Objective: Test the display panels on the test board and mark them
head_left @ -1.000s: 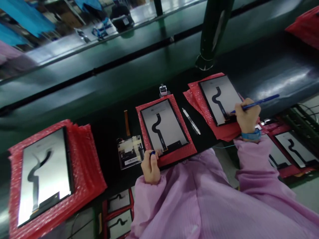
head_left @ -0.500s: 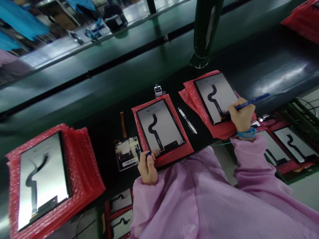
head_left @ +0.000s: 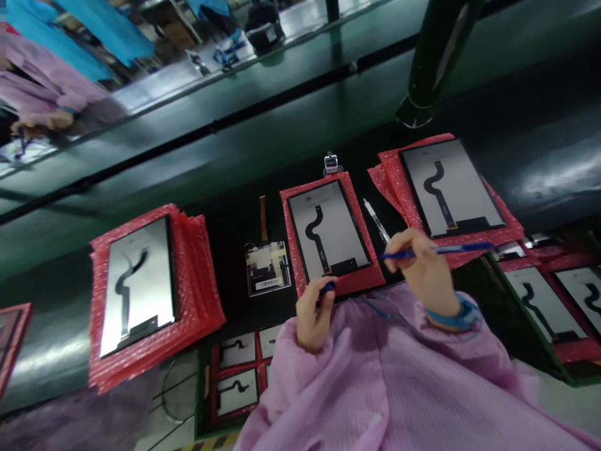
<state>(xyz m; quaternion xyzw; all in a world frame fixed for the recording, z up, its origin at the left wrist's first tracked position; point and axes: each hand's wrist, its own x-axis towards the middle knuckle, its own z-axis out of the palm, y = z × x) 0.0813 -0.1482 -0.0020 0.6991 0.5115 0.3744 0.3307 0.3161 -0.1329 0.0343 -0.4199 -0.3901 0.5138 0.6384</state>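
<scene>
My right hand [head_left: 425, 269] is closed around a blue pen [head_left: 462, 248], held between the middle and right-hand stacks. My left hand [head_left: 313, 316] pinches a small blue pen cap [head_left: 327, 288] by the lower edge of the middle display panel [head_left: 345, 225]. That panel lies on a red bubble-wrap sleeve [head_left: 364, 285], with a black wavy ribbon cable on its pale back. A similar panel [head_left: 474, 194] rests on red sleeves to the right. Close above my right hand lies a white and clear pen [head_left: 375, 219].
A tally counter [head_left: 331, 164] stands behind the middle panel. Left of it are an orange flex strip [head_left: 263, 219] and a small electronic module [head_left: 267, 269]. A thick sleeve stack [head_left: 201, 282] carries another panel. Panel-filled trays [head_left: 544, 338] sit below the bench. A green post [head_left: 429, 69] rises behind.
My right hand has lifted the pen off the right panel and moved back toward my body. My left hand still pinches the cap. The view has shifted left.
</scene>
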